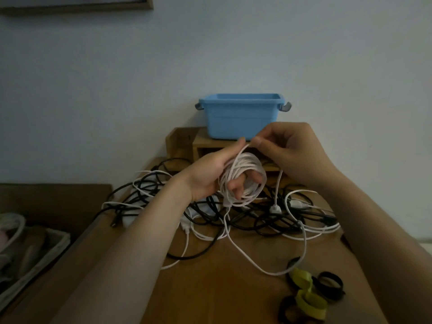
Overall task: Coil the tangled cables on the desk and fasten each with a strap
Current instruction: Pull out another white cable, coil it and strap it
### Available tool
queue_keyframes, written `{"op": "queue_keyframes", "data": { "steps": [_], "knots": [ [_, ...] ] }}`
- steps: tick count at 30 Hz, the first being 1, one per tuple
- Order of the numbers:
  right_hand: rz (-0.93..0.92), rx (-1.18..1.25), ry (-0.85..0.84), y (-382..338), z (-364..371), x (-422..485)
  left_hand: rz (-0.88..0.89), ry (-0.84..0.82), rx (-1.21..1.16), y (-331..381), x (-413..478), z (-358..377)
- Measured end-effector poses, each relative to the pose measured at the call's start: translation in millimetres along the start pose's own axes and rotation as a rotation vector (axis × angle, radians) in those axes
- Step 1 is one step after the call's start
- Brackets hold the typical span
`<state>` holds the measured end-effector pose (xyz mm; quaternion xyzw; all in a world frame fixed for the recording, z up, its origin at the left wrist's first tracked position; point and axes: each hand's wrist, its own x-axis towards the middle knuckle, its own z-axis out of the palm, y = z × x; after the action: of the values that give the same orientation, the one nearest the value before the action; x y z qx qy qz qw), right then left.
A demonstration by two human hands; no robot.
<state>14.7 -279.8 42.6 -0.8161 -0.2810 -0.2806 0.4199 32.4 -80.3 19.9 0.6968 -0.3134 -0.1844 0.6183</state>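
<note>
Just above the centre of the frame, the left hand (208, 176) is raised with its palm turned towards the camera. Its fingers curl through a coil of white cable (243, 177), grasping the loops so that the coil hangs round them. Directly to the right, the right hand (297, 153) pinches a strand of the same white cable between thumb and forefinger at the top of the coil, close to the left fingertips. A white strand drops from below the right hand to a small white plug (275, 209) lying on the pile below. Another length falls from the bottom of the coil, runs down across the wooden desk (210, 293) and loops towards the lower right.

Beneath both hands, in the middle of the frame, lies a tangle of black and white cables (254, 220), spread across the desk and overlapping one another.

At the lower right of the frame sit several looped straps, some yellow-green (302, 278) and some black (328, 284), just beside the looping white cable.

Behind the hands, a blue plastic bin (240, 118) stands on a small wooden shelf (184, 140) against the pale wall. A light basket (46, 251) shows at the lower left, and the corner of a picture frame (93, 7) at the upper left.
</note>
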Motion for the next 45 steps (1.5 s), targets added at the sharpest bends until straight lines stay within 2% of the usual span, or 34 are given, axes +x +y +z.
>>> {"op": "queue_keyframes", "data": {
  "steps": [4,11,14,18,22,25,29,33,35,38,42,45],
  "knots": [
    [0.074,-0.029,0.077,9,-1,0,-0.029,-0.049,-0.051,3,-3,7],
    [0.178,0.006,0.088,30,1,-1,0.075,0.036,-0.476,5,-5,-9],
    [0.177,0.035,0.101,34,1,-1,0.150,0.151,-0.728,4,-5,-22],
    [0.194,0.056,0.001,37,9,-6,0.295,0.283,-1.053,10,-8,-27],
    [0.213,0.035,-0.025,47,12,-8,0.537,0.505,-1.221,23,-19,-38],
    [0.230,-0.062,-0.046,50,12,-7,0.584,0.667,-1.134,29,-24,-46],
    [0.200,-0.261,-0.225,40,17,-7,0.544,0.840,-0.861,26,-17,-46],
    [0.114,-0.342,-0.478,19,16,-6,0.341,0.893,-0.166,22,-11,-36],
    [0.070,-0.342,-0.553,7,14,-6,0.235,0.808,0.093,19,-10,-27],
    [-0.022,-0.324,-0.571,-11,10,-6,0.095,0.568,0.270,15,-9,-22],
    [-0.129,-0.223,-0.379,-23,5,-5,0.012,0.252,0.218,11,-7,-12],
    [-0.072,-0.171,-0.208,-18,4,-4,0.017,0.154,0.101,7,-6,-7]
  ]
}}
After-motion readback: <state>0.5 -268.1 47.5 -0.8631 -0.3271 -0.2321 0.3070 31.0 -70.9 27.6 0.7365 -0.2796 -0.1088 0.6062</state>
